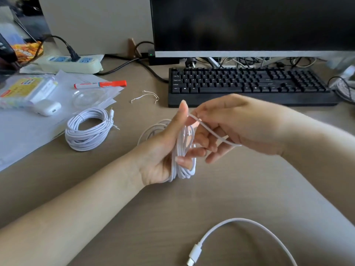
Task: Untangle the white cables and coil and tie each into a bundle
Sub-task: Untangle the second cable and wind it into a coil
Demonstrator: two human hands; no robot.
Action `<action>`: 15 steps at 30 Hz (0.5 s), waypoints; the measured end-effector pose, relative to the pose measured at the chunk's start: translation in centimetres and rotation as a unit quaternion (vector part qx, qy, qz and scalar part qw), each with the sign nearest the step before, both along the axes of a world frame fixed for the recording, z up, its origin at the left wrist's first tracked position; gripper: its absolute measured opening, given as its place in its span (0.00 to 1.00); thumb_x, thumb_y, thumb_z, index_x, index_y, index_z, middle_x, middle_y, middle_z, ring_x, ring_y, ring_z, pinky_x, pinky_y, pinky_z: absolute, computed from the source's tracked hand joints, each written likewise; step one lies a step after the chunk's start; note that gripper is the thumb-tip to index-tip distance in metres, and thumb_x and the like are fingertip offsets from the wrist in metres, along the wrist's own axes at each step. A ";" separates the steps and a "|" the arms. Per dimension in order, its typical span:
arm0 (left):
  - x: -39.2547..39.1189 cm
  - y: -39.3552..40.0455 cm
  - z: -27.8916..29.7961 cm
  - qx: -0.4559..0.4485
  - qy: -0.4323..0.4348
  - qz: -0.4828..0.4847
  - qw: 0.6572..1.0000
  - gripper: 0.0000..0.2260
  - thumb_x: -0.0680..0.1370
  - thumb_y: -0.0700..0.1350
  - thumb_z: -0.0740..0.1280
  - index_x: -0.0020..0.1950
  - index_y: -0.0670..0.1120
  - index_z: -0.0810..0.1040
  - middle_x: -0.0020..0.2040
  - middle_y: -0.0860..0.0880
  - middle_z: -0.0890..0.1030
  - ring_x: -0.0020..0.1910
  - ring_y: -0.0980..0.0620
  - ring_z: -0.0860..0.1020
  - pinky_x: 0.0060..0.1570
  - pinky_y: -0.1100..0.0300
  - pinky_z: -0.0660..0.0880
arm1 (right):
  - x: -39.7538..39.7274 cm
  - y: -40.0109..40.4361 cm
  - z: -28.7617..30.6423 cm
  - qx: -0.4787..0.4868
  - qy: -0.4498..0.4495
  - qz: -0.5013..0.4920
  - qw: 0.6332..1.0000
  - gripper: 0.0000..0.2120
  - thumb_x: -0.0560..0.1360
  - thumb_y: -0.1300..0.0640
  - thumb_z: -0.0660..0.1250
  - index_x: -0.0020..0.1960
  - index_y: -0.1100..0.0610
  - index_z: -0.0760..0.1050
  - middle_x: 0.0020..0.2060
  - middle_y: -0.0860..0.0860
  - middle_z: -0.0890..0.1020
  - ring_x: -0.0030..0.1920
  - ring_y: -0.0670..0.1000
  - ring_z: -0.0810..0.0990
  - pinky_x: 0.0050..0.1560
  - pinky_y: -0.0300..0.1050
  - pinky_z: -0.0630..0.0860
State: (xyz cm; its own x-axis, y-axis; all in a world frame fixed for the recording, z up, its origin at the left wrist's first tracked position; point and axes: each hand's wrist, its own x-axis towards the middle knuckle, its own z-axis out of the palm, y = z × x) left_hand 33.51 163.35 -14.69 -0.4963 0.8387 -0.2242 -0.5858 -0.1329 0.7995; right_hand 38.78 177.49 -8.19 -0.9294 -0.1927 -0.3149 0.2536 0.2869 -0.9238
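White cord lies nearest the viewer: the loose tail (249,223) curves across the desk (192,204) on the near side of the half-wound coil, its plug (194,255) at the bottom edge and its far run cut off at the lower right. The half-wound coil (184,150) hangs upright, long axis vertical, in the left hand (163,150), thumb and fingers curled round the strands. Just right of the coil, the right hand (228,127) pinches one strand (211,133) that slants down and right from the coil's top. The next wrap, I judge, turns on this: the free strand leads away to the right, so the right hand is nearer and must carry it around the coil. How strand joins tail is hidden behind the right hand. Some loops behind the left hand are hard to make out. Left and beyond the coil lies a finished bundle (88,129), already tied. Farther, straight beyond the coil, a twist tie (146,96) lies before the keyboard (249,83).
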 end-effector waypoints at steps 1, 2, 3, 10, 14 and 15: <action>0.0 0.0 -0.1 0.006 -0.004 0.000 1.000 0.27 0.69 0.68 0.59 0.49 0.46 0.78 0.32 0.45 0.75 0.26 0.56 0.72 0.15 0.71 0.63 | 0.4 -0.3 -0.3 0.005 0.014 -0.019 1.000 0.13 0.81 0.60 0.54 0.48 0.64 0.76 0.31 0.57 0.77 0.30 0.52 0.77 0.37 0.51 0.80; 0.0 0.1 -0.2 0.005 -0.006 0.001 1.000 0.27 0.69 0.68 0.60 0.50 0.46 0.79 0.32 0.45 0.73 0.27 0.54 0.70 0.16 0.71 0.63 | 0.8 -0.6 -0.6 0.021 0.031 -0.032 0.999 0.13 0.81 0.60 0.54 0.49 0.64 0.76 0.32 0.57 0.77 0.31 0.52 0.77 0.38 0.51 0.81; -0.1 0.1 -0.4 0.001 -0.002 0.004 1.000 0.27 0.68 0.69 0.61 0.50 0.47 0.79 0.32 0.44 0.71 0.30 0.52 0.68 0.17 0.70 0.63 | 1.2 -0.9 -0.8 0.045 0.049 -0.040 0.997 0.12 0.81 0.60 0.54 0.50 0.63 0.76 0.33 0.57 0.79 0.32 0.52 0.78 0.40 0.52 0.82; 0.2 -0.2 0.0 -0.084 0.034 0.055 0.994 0.14 0.67 0.59 0.70 0.45 0.51 0.80 0.41 0.44 0.72 0.42 0.47 0.70 0.40 0.59 0.65 | 3.6 -2.2 -3.7 0.197 0.240 -0.012 0.951 0.11 0.77 0.60 0.57 0.56 0.56 0.74 0.38 0.48 0.81 0.36 0.50 0.79 0.43 0.55 0.76; -0.2 -0.1 -0.6 -0.061 -0.016 0.140 0.988 0.16 0.77 0.48 0.63 0.65 0.57 0.75 0.34 0.51 0.79 0.34 0.53 0.72 0.38 0.59 0.66 | 4.6 -2.8 -4.9 0.217 0.320 -0.004 0.922 0.14 0.74 0.58 0.57 0.53 0.62 0.76 0.39 0.54 0.79 0.37 0.52 0.76 0.37 0.45 0.73; -0.2 0.0 -0.6 -0.051 -0.013 0.152 0.987 0.18 0.78 0.45 0.60 0.67 0.57 0.72 0.34 0.51 0.78 0.31 0.54 0.70 0.36 0.59 0.63 | 4.8 -2.9 -5.1 0.218 0.327 0.001 0.920 0.14 0.73 0.59 0.57 0.52 0.63 0.76 0.39 0.53 0.79 0.38 0.52 0.77 0.36 0.40 0.72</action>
State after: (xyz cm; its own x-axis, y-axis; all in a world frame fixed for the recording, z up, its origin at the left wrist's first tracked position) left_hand 33.31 163.40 -15.31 -0.7145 0.6239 -0.3166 -0.5522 -0.2249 0.8028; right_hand 43.56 174.64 -13.25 -0.9474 -0.1820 0.2631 -0.3157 0.6658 -0.6761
